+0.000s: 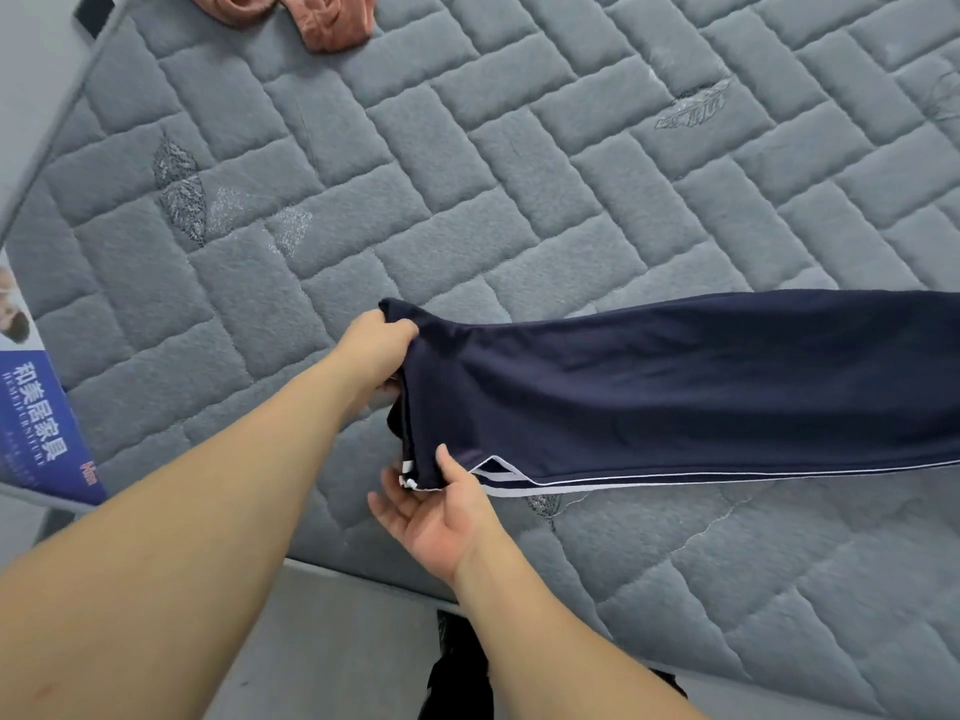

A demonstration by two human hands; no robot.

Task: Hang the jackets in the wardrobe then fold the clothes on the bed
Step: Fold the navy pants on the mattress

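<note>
Navy trousers (675,387) with white side stripes lie stretched across the grey quilted mattress (467,174), running off the right edge of the view. My left hand (376,350) grips the far corner of their left end. My right hand (436,506) pinches the near corner by the white stripe, thumb on top, palm up. That end is lifted slightly off the mattress.
A crumpled pink garment (311,15) lies at the top edge of the mattress. A blue printed label (44,423) hangs on the mattress's left side. Grey floor (332,646) shows below, with dark footwear (460,667) near the bed's edge.
</note>
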